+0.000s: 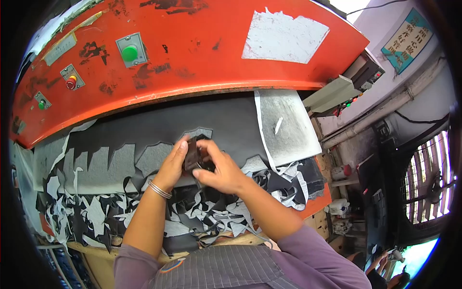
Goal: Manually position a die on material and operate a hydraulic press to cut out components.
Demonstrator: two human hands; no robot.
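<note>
Your fingers are bent around a dark brown-black, hard-looking block with straight edges (192,155), your grip only about as wide as the block itself; its full outline is hidden behind them. Your left hand (169,166) holds its left side with the thumb uppermost, and your right hand (224,171) curls around the other side, thumb toward you. The block is over the jagged front edge of one smooth, dark grey, leather-like sheet (163,118); whether they touch, you cannot tell from here. Pointed notches along that edge show rough, mottled pale grey board (293,135), also bare at the right. Nearer you, curling black and whitish scraps (98,214), too many to count, crowd up to a pale wooden rail (86,249). Beyond your hands, the unbroken sheet gives sideways room, bounded at the back by a scuffed orange-red metal panel (192,58) carrying three round buttons, two green (129,53) and one red (71,83), and one torn-edged white paper (284,36).
</note>
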